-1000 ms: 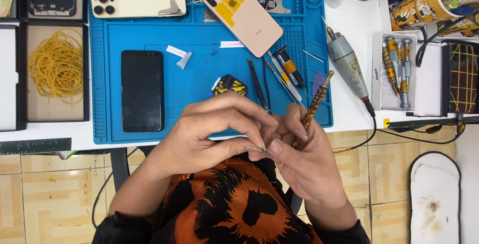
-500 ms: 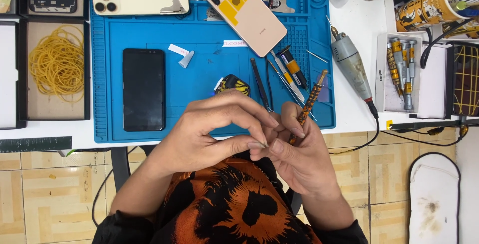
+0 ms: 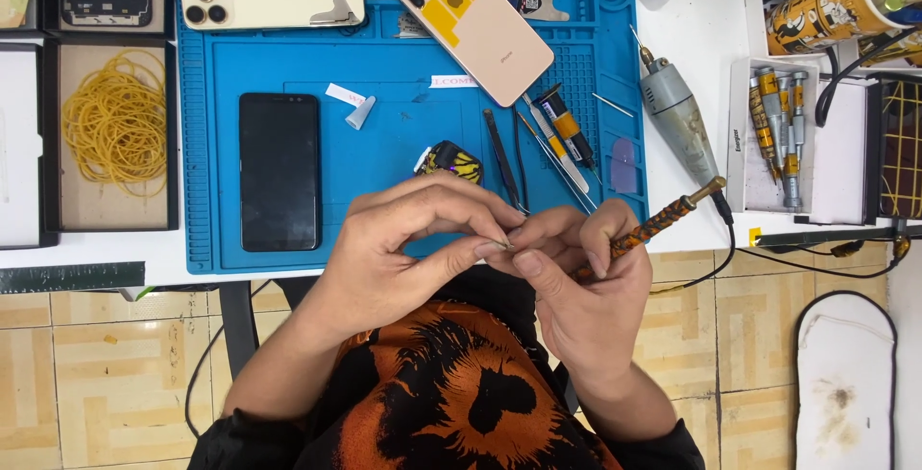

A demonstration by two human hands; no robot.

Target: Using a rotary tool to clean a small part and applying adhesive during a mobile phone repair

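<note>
Barely visible: tiny metal bit (image 3: pixel 501 242) pinched between both hands' fingertips (image 3: pixel 490 249).

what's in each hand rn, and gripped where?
Right hand: orange-and-black patterned screwdriver, held around its lower shaft, butt end pointing up-right. Left hand: fingertips pinch at the screwdriver's tip; any small part there can't be made out.

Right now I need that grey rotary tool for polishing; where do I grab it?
Grip the grey rotary tool around its thick barrel, coming from above. It lies flat on the white table, tip pointing away, cord trailing off the near end.
</note>
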